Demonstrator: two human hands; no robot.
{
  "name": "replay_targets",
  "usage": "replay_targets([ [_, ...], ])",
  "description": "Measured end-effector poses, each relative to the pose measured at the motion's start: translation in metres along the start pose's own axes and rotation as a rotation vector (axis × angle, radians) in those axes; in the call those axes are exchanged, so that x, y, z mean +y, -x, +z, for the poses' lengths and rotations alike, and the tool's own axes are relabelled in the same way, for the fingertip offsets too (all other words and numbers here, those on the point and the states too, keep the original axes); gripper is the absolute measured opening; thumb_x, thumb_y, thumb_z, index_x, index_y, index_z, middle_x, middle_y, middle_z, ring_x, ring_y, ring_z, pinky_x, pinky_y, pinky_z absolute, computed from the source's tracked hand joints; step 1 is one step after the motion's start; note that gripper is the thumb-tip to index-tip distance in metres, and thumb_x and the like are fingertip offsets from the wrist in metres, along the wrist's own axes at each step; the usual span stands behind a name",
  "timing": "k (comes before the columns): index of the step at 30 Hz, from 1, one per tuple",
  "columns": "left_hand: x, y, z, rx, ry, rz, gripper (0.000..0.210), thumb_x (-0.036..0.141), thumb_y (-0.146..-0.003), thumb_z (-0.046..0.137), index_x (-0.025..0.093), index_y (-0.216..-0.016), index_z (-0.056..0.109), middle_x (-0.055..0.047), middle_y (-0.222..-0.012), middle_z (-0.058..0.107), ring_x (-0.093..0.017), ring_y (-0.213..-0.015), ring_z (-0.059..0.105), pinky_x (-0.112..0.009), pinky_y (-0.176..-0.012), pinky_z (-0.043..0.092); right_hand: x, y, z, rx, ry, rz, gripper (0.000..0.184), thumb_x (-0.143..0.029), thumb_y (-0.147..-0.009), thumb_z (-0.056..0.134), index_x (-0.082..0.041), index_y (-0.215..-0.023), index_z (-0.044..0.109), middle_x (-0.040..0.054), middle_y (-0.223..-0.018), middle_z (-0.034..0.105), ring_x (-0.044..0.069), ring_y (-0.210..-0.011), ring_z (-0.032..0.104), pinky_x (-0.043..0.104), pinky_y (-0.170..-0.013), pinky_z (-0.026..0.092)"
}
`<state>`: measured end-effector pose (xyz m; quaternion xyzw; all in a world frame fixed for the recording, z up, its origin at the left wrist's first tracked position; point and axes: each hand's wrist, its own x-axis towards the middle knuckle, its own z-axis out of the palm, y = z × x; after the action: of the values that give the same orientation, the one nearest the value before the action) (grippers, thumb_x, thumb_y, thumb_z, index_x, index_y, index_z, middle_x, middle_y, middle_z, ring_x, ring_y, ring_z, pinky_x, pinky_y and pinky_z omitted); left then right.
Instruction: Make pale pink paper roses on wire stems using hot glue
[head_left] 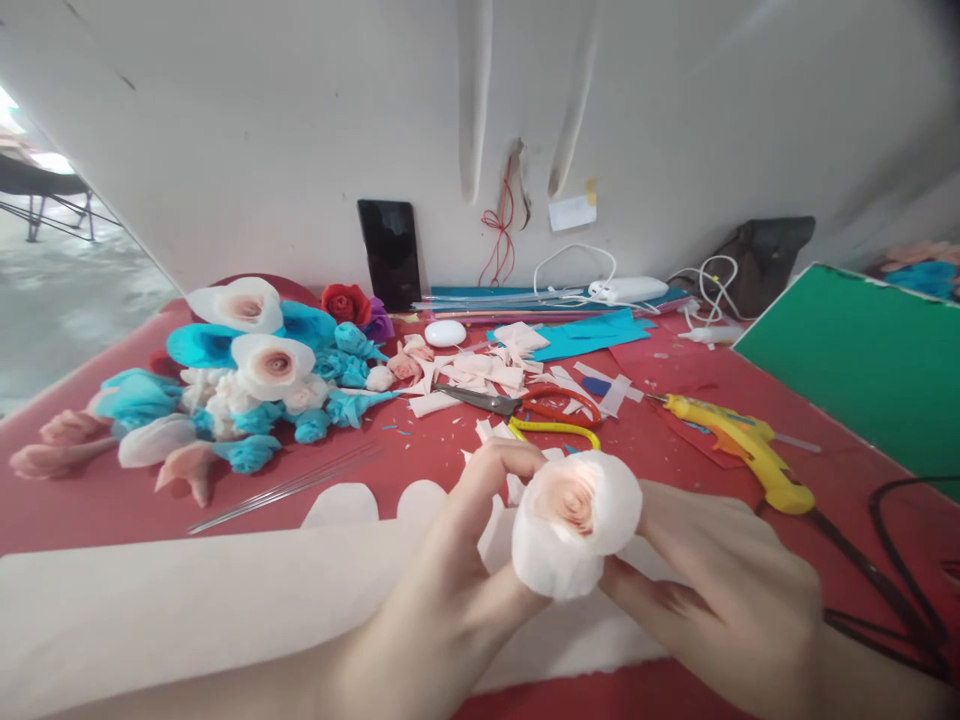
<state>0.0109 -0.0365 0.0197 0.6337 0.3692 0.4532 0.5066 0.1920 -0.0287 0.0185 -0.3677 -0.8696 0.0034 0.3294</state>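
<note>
A paper flower (pixel 577 520) with white outer petals and a pale pink spiral centre faces up between my two hands. My left hand (pixel 472 560) grips its left side, the thumb below and the index finger curled behind. On the other side my right hand (pixel 720 580) pinches the petals' edge with thumb and fingers. The flower's underside is hidden. Beneath my hands lies a long sheet of pale paper (pixel 187 610). Rounded white petal pieces (pixel 341 505) rest along its far edge. Just beyond the flower are scissors (pixel 517 404) with red and yellow handles.
Finished paper flowers (pixel 247 390) in white, blue and pink are heaped at left, near thin wires (pixel 262 495). Pale scraps (pixel 480 370) and blue paper (pixel 585 335) lie mid-table. A yellow glue gun (pixel 739 440) with a dark cord and a green board (pixel 847 370) occupy the right. A phone (pixel 389 255) leans behind.
</note>
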Motion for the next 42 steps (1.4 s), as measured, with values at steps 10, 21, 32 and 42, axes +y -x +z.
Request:
replay_targets([
  [10, 0.006, 0.002, 0.000, -0.014, -0.021, -0.043, 0.013, 0.026, -0.079, 0.054, 0.025, -0.089, 0.047, 0.001, -0.088, 0.055, -0.014, -0.078, 0.055, -0.020, -0.070, 0.049, -0.001, 0.002, 0.001, 0.018, 0.021, -0.017, 0.015, -0.018, -0.089, 0.043, -0.020, -0.077, 0.052, -0.0032, -0.051, 0.052, 0.013, -0.044, 0.054, 0.027, -0.045, 0.036],
  [21, 0.007, 0.001, 0.001, 0.011, -0.021, -0.024, 0.015, 0.021, -0.074, 0.053, 0.023, -0.086, 0.047, 0.000, -0.083, 0.050, -0.013, -0.072, 0.050, -0.021, -0.061, 0.045, 0.003, 0.007, 0.003, 0.018, 0.057, -0.018, 0.012, -0.018, -0.089, 0.043, -0.020, -0.082, 0.053, -0.0015, -0.063, 0.062, 0.013, -0.048, 0.057, 0.027, -0.046, 0.034],
  [32, -0.005, -0.005, 0.000, 0.022, -0.022, -0.138, 0.015, 0.029, -0.076, 0.065, 0.029, -0.091, 0.066, 0.004, -0.105, 0.065, -0.019, -0.098, 0.056, -0.031, -0.090, 0.043, -0.007, -0.009, -0.003, 0.065, -0.194, 0.117, 0.009, -0.017, -0.083, 0.054, -0.022, -0.076, 0.057, -0.0081, -0.062, 0.061, 0.004, -0.052, 0.057, 0.011, -0.053, 0.040],
  [42, -0.007, -0.006, -0.003, -0.061, 0.171, -0.251, 0.013, 0.035, -0.077, 0.067, 0.025, -0.082, 0.071, 0.002, -0.092, 0.071, -0.021, -0.101, 0.059, -0.025, -0.075, 0.047, -0.006, -0.002, -0.005, -0.262, -0.572, 0.335, 0.014, -0.021, -0.087, 0.054, -0.020, -0.075, 0.060, -0.0048, -0.057, 0.056, 0.006, -0.049, 0.052, 0.011, -0.045, 0.040],
])
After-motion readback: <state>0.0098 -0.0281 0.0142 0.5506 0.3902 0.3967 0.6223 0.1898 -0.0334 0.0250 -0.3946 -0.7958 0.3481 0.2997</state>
